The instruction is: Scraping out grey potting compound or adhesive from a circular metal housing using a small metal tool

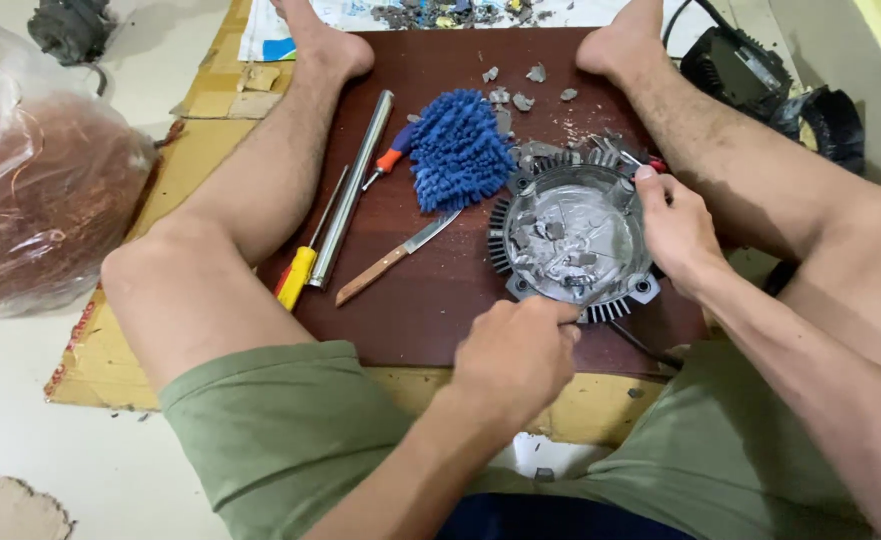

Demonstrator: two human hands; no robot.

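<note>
A round grey finned metal housing (572, 238) lies on a dark red-brown board (430, 300) between my bare legs. Grey broken bits sit inside its bowl. My left hand (513, 355) grips the housing's near rim, fingers curled over the edge. My right hand (673, 228) rests on the right rim, the thumb near a red-tipped piece (655, 163) at the top right. Whether the right hand holds a tool I cannot tell.
On the board lie a blue shaggy cloth (457, 148), a wooden-handled knife (398, 258), a metal tube (352, 186), a yellow-handled screwdriver (302, 270) and a red-handled one (390, 158). A bag of copper wire (40, 200) sits left; a black device (760, 85) right.
</note>
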